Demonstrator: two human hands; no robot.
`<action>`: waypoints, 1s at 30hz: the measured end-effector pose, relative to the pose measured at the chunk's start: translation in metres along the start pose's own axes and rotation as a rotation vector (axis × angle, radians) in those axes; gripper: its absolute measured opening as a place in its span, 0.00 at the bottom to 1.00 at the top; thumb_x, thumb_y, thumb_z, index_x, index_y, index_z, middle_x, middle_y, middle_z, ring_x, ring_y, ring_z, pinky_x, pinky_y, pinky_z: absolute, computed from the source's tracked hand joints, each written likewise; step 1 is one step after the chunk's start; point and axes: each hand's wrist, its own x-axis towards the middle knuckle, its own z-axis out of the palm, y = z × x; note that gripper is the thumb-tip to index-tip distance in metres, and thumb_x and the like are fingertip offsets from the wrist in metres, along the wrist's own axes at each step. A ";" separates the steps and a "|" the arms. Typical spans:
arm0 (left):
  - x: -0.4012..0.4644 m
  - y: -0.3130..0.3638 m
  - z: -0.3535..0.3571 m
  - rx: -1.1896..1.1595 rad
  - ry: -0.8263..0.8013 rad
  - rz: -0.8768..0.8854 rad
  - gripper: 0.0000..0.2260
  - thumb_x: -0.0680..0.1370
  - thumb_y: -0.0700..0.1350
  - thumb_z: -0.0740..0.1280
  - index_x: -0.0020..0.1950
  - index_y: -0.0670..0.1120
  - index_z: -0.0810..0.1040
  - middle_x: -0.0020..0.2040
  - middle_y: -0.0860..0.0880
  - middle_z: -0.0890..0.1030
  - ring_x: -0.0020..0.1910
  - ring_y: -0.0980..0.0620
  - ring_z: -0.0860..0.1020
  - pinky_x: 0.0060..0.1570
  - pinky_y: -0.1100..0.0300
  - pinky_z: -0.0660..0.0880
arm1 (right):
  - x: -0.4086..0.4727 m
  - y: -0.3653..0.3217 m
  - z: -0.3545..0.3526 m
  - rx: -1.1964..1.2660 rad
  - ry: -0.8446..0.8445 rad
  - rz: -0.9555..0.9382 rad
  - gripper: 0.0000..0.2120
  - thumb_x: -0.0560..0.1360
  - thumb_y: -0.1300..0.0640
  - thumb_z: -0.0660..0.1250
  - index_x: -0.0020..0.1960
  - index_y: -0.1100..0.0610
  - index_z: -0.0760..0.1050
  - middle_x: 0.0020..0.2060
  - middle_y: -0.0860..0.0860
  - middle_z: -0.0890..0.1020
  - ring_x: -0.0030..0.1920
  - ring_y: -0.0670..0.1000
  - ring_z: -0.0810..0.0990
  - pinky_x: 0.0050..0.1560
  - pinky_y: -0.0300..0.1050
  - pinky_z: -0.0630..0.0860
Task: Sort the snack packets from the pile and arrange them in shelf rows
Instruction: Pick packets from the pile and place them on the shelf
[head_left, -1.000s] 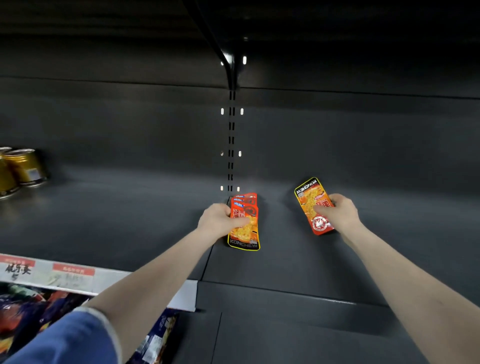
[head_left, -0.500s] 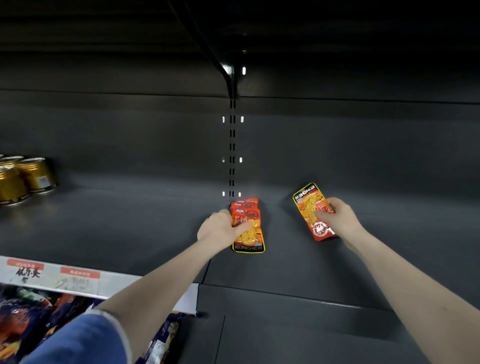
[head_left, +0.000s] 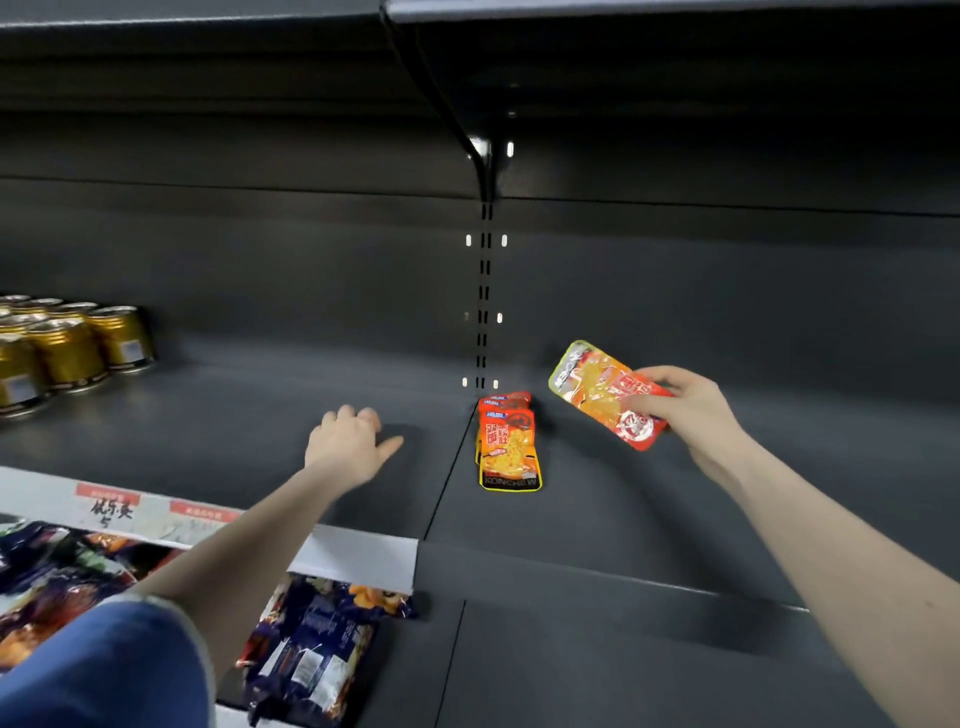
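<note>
A short row of orange-and-red snack packets (head_left: 508, 441) lies overlapping on the dark shelf (head_left: 597, 509), running back toward the rear wall, the front one edged in yellow. My left hand (head_left: 349, 443) hovers over the shelf to the left of that row, fingers loosely curled and holding nothing. My right hand (head_left: 685, 410) pinches another orange-and-red packet (head_left: 602, 392), lifted off the shelf and tilted, to the right of the row.
Several gold cans (head_left: 67, 348) stand at the far left of the same shelf. Dark purple snack bags (head_left: 317, 654) lie on the lower shelf at bottom left, under a white price strip (head_left: 363, 556). An upper shelf and its bracket (head_left: 483, 156) hang overhead.
My left hand has let go of the packet row and drawn away to the left. My right hand has lifted its packet off the shelf, up and to the right.
</note>
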 end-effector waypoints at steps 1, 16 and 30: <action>0.001 -0.005 0.001 0.006 -0.004 0.006 0.21 0.79 0.60 0.59 0.64 0.46 0.72 0.62 0.42 0.72 0.63 0.41 0.69 0.61 0.52 0.67 | -0.002 -0.002 0.006 -0.010 -0.008 0.004 0.11 0.68 0.66 0.73 0.47 0.54 0.79 0.41 0.51 0.83 0.36 0.45 0.81 0.36 0.36 0.77; 0.006 -0.034 0.013 -0.063 0.014 0.163 0.21 0.80 0.59 0.56 0.67 0.48 0.70 0.64 0.44 0.70 0.65 0.43 0.67 0.64 0.53 0.63 | -0.025 -0.021 0.091 -0.281 -0.167 0.220 0.06 0.71 0.56 0.73 0.47 0.53 0.79 0.26 0.46 0.74 0.23 0.43 0.62 0.21 0.33 0.56; 0.006 -0.036 0.011 -0.101 0.020 0.160 0.19 0.80 0.58 0.57 0.66 0.48 0.70 0.64 0.45 0.70 0.64 0.44 0.67 0.64 0.54 0.62 | -0.014 -0.018 0.106 -0.402 -0.268 0.238 0.17 0.71 0.63 0.72 0.58 0.53 0.76 0.41 0.49 0.81 0.40 0.46 0.77 0.33 0.37 0.68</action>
